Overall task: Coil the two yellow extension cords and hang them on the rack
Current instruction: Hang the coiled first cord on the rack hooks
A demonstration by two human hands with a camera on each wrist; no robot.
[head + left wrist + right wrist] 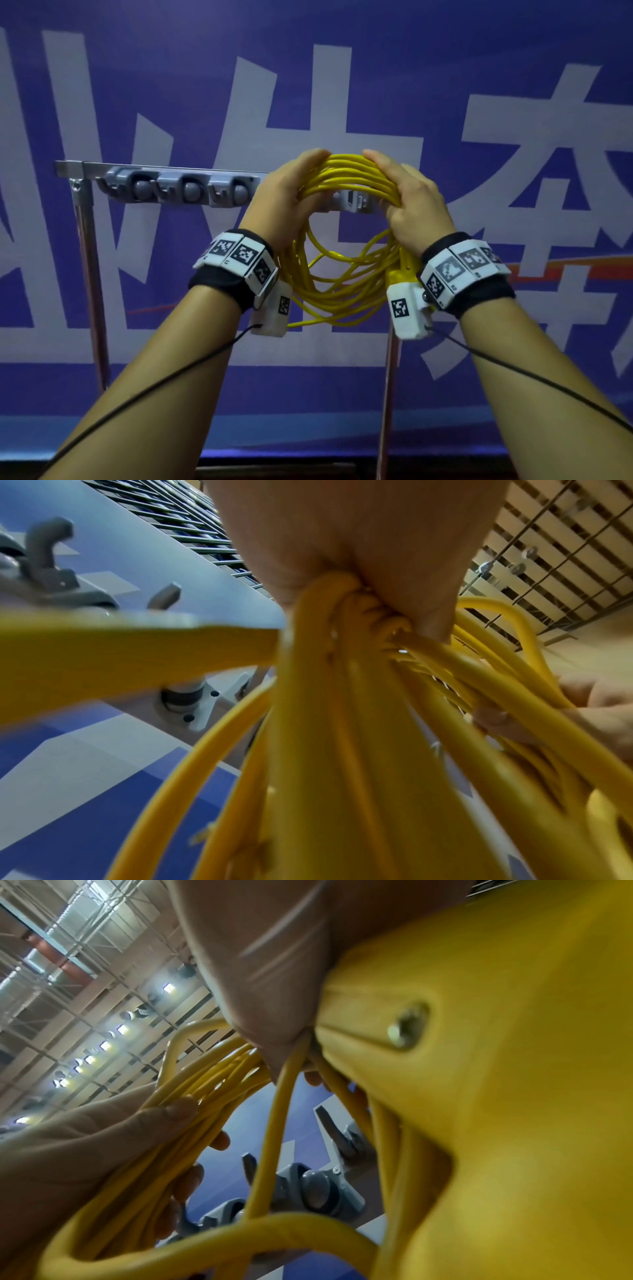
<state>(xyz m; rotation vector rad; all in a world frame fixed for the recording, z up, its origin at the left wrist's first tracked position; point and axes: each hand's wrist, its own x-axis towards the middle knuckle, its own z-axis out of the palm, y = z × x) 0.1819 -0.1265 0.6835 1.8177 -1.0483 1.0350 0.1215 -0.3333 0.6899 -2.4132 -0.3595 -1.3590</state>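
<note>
A yellow extension cord (346,171) is wound into a round coil of several loops and held up in front of the grey rack (185,188). My left hand (291,195) grips the coil's upper left side, with the thumb (178,1110) pressed on the strands. My right hand (407,198) grips the upper right side. The cord's yellow plug block (514,1069) hangs just under the right palm, close to the wrist camera. The loops (342,696) run through my left palm. One rack hook (356,200) shows through the coil's opening. A second cord is not in view.
The rack is a horizontal rail with several grey hooks and round knobs (191,190), carried on two metal posts (89,274). Behind it hangs a blue banner (411,85) with large white characters. A hook (44,550) shows close to the left hand.
</note>
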